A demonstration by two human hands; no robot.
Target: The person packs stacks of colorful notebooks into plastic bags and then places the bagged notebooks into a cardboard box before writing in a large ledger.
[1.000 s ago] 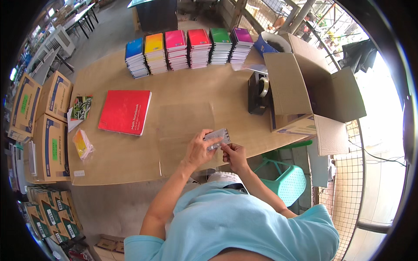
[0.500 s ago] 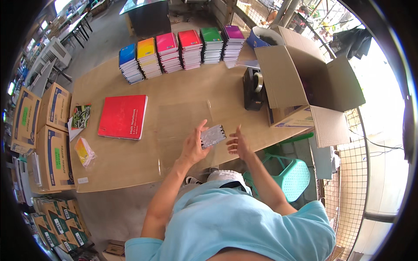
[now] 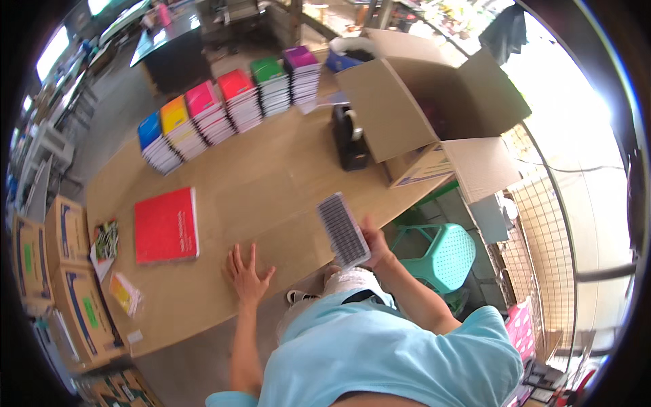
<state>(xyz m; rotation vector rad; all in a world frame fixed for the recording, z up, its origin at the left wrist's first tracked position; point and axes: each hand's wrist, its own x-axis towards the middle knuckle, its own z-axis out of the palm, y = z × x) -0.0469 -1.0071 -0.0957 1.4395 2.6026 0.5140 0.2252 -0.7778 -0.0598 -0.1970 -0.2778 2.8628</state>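
My right hand (image 3: pixel 374 243) grips a pack of small spiral notepads (image 3: pixel 344 230) at its lower right side, tilted above the table's near edge. Rows of dark coil binding run along the face of the pack turned up. My left hand (image 3: pixel 249 275) rests on the brown tabletop (image 3: pixel 264 203) near the front edge, fingers spread, holding nothing. Beyond that hand, to the left, lies a large red notebook (image 3: pixel 166 225).
Stacks of coloured notebooks (image 3: pixel 203 112) line the far side. A black tape dispenser (image 3: pixel 350 142) stands beside an open carton (image 3: pixel 390 112) at the right. Below it is a green stool (image 3: pixel 444 258). At the left are closed cartons (image 3: pixel 88 312) and a small plastic-wrapped yellow pack (image 3: pixel 125 294).
The notepad pack has passed from my left hand to my right and turned another face up. My left hand has moved left and down onto the table. The view has shifted to the right.
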